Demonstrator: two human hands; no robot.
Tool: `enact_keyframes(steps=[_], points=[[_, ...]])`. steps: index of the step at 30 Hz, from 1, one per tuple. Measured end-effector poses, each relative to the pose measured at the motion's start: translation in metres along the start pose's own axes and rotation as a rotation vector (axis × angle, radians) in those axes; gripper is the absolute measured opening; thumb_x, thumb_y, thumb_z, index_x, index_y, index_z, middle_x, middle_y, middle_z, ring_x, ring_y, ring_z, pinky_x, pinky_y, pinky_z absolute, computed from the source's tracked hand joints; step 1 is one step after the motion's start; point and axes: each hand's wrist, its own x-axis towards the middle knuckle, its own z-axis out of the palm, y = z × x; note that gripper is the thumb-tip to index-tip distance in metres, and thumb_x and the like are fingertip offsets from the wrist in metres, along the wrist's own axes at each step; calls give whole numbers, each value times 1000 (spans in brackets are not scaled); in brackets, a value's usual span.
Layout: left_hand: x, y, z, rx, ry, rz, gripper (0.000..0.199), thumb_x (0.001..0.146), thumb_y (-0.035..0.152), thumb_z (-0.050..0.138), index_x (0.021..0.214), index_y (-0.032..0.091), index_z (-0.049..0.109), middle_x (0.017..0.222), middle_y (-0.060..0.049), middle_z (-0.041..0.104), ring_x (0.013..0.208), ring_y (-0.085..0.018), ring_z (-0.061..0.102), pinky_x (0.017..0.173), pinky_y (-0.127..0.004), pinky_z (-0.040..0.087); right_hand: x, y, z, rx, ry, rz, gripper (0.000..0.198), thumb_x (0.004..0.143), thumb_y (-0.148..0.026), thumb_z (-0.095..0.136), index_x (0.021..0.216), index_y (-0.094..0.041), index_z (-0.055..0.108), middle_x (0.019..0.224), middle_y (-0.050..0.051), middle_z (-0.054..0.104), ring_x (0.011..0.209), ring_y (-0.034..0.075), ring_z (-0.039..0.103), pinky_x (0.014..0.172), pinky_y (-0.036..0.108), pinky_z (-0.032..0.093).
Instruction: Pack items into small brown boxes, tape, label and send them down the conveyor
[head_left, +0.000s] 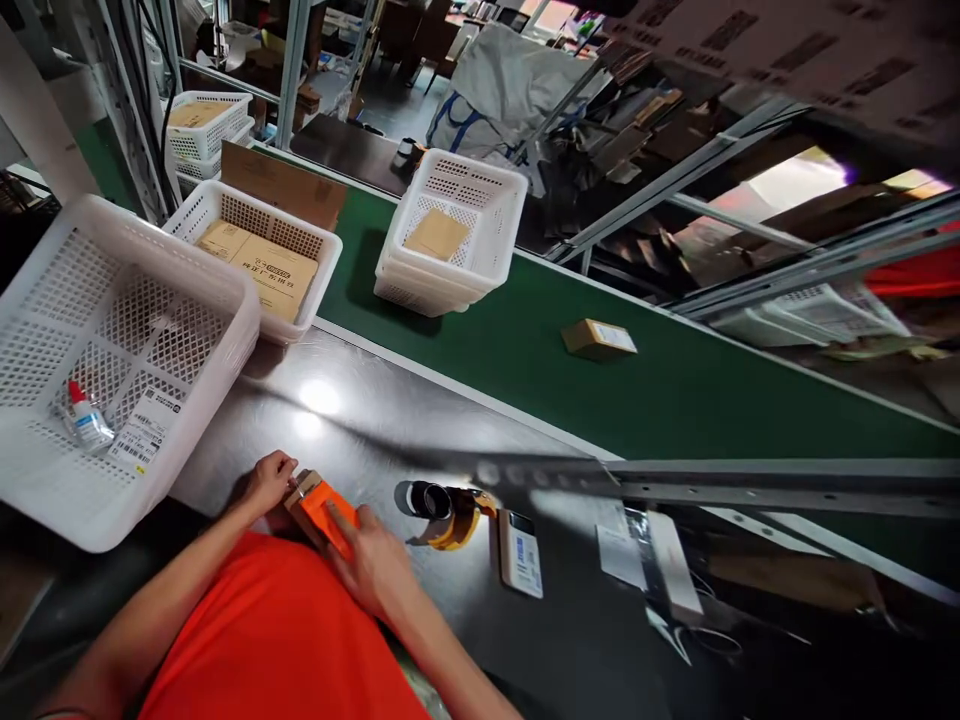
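A small box [330,512], orange on top with brown cardboard sides and end, is held close to my red shirt, over the near edge of the metal table. My right hand [375,562] grips it from the right, fingers lying across the orange face. At its far left end, my left hand [268,484] has its fingers pinched together at the cardboard edge; whatever lies between the fingertips is too small to make out. Right of the box lies a yellow tape dispenser [454,527] beside a dark roll [431,500]. Farther right rests a dark, flat device with a white label [523,562].
A white basket [225,370] holding a red-capped bottle [88,418] stands at left. Behind it, another basket [328,262] contains cardboard boxes. Stacked baskets [499,235] and a small carton [598,340] sit on the green conveyor [720,375]. A metal bar [765,485] crosses at right.
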Motion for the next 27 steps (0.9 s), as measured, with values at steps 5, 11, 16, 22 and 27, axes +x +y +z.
enact_keyframes(steps=[5,11,16,22,27], points=[[-5,-12,-4,-70,-11,-22,32,91,56,58,83,25,58,74,1,67,74,-19,73,66,-29,60,5,-4,-9,-27,-48,-66,59,100,-36,54,159,-28,50,124,18,66,107,34,71,84,38,53],[-13,-25,-8,-90,10,-29,29,94,52,55,83,26,58,73,1,69,76,-20,75,68,-29,61,6,-7,-12,-74,-46,-104,59,98,-36,55,157,-28,52,123,18,67,104,34,72,82,37,52],[-17,-38,-12,-32,19,-9,31,94,54,54,82,25,59,73,0,70,75,-19,74,70,-30,59,7,-11,-11,-111,-19,-167,58,96,-34,56,154,-28,55,121,19,69,98,34,73,78,37,52],[-14,-57,-5,184,21,67,34,95,50,51,84,23,69,86,-4,76,87,-21,72,82,-31,56,15,-22,-13,-137,19,-159,50,92,-34,58,141,-24,65,115,20,71,93,35,75,72,37,52],[-7,-66,-2,376,-3,141,38,99,41,49,116,17,71,112,-14,76,114,-29,71,102,-40,53,16,-25,-17,-150,9,-163,47,93,-33,57,138,-24,68,115,19,71,90,33,75,73,37,53]])
